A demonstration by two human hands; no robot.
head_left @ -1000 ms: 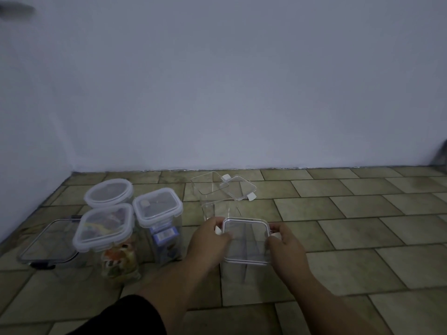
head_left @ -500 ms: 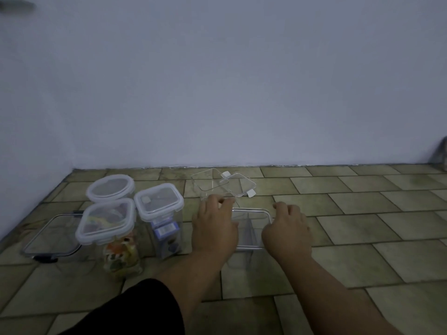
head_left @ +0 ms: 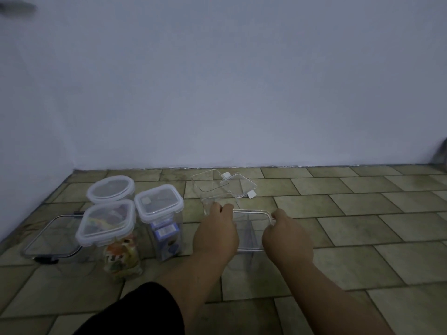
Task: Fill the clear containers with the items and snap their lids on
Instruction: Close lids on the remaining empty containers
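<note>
A tall clear container with its lid [head_left: 250,229] stands on the tiled floor in front of me. My left hand [head_left: 215,234] presses on the lid's left side and my right hand [head_left: 286,238] on its right side, fingers curled over the far edge. Behind it stands an open clear container [head_left: 212,187] with a loose clear lid [head_left: 238,187] leaning on its rim. To the left are three closed containers: a round-lidded one [head_left: 110,189], one with colourful packets [head_left: 113,238] and one with blue boxes [head_left: 160,213].
A low clear box with a dark-clipped lid [head_left: 50,240] sits at the far left. A pale wall [head_left: 217,93] runs along the back and the left. Tiled floor [head_left: 362,226] stretches out to the right. My dark sleeve shows at the bottom.
Both hands moved from gripping the lid's near sides to lying over its top, fingers reaching the far edge. The lid has settled lower on the container.
</note>
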